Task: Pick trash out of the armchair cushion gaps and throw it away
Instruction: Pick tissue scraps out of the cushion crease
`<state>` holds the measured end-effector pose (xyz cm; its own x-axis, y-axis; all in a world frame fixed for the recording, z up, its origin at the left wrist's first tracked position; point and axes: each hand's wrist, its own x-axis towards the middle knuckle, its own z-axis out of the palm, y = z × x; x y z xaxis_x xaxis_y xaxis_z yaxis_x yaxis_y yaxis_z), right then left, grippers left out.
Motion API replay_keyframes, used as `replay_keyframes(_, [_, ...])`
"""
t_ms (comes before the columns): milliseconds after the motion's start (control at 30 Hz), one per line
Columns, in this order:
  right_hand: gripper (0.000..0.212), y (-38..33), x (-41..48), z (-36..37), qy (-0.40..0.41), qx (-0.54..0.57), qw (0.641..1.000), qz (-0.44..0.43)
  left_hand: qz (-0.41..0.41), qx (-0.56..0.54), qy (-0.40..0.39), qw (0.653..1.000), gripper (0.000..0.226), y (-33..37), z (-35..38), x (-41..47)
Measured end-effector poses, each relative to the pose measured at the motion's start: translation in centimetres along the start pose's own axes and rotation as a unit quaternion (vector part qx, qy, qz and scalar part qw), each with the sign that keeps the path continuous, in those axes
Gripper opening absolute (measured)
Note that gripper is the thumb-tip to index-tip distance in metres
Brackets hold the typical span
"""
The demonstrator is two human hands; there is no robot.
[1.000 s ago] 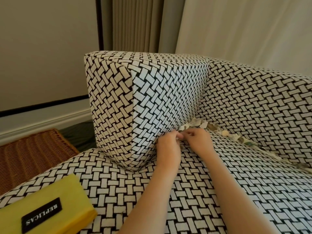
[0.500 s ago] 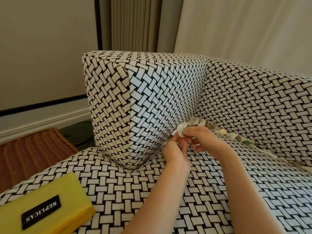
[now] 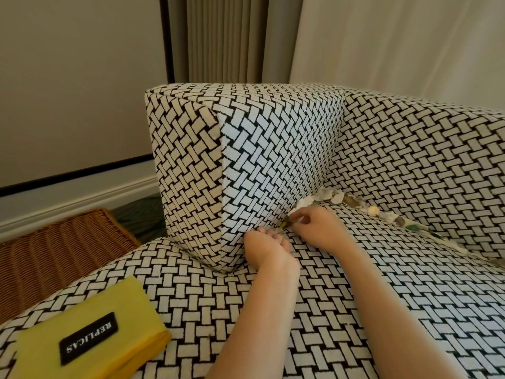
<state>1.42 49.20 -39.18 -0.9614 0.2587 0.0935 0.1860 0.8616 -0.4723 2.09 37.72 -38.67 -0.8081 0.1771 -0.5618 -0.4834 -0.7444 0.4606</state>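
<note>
The armchair (image 3: 410,160) is covered in black-and-white woven fabric. Crumpled paper scraps and small bits of trash (image 3: 336,196) line the gap between the seat cushion (image 3: 410,296) and the backrest, trailing off to the right. My right hand (image 3: 319,228) pinches a white paper scrap (image 3: 303,203) at the corner where the left armrest (image 3: 246,160) meets the seat; a small yellow-green bit (image 3: 286,223) shows at its fingertips. My left hand (image 3: 269,248) rests just beside it against the armrest's base with its fingers curled under; nothing shows inside them.
A yellow folded item with a black label (image 3: 90,335) lies on the seat's front left. A brown wicker basket (image 3: 54,255) stands on the floor left of the chair. Wall, baseboard and curtains are behind the armchair.
My left hand has dropped from the paper scrap down to the seat by the armrest and curled up. My right hand stays at the gap, still pinching the white scrap.
</note>
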Motion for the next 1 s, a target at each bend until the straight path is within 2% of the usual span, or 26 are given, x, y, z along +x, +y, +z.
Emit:
replay_keyframes(133, [0.042, -1.3, 0.4, 1.7, 0.013, -0.159, 0.987, 0.032, -0.003, -0.010, 0.004, 1.000, 0.039, -0.2, 0.4, 0.3])
replay_keyframes(233, [0.036, -1.9, 0.5, 2.2, 0.048, -0.192, 0.979, 0.052, -0.033, -0.031, -0.012, 0.999, 0.039, 0.0, 0.5, 0.2])
replay_keyframes(333, [0.026, -1.9, 0.5, 1.9, 0.081, -0.129, 0.986, 0.072, -0.041, -0.013, -0.022, 0.999, 0.040, 0.3, 0.5, 0.3])
replay_keyframes(600, [0.011, -0.2, 0.9, 0.0, 0.047, 0.084, 0.991, 0.095, -0.052, 0.018, -0.072, 0.996, 0.030, 0.6, 0.5, 0.5])
replay_keyframes(800, [0.012, 0.1, -0.2, -3.0, 0.011, 0.295, 0.950, 0.098, -0.054, 0.033, -0.082, 0.995, 0.037, 0.3, 0.6, 0.9])
replay_keyframes(867, [0.010, -0.3, -0.4, -3.4, -0.047, 0.316, 0.945, 0.068, -0.059, 0.018, -0.086, 0.994, 0.033, 0.3, 0.6, 0.7])
replay_keyframes(933, [0.008, -1.0, -0.5, -3.1, -0.103, 0.283, 0.953, 0.039, -0.057, 0.002, -0.088, 0.995, 0.029, 0.4, 0.6, 0.3])
replay_keyframes(1000, [0.012, -1.2, -0.3, -2.7, -0.100, 0.273, 0.956, 0.033, -0.046, -0.007, -0.072, 0.996, 0.030, 0.2, 0.5, -0.1])
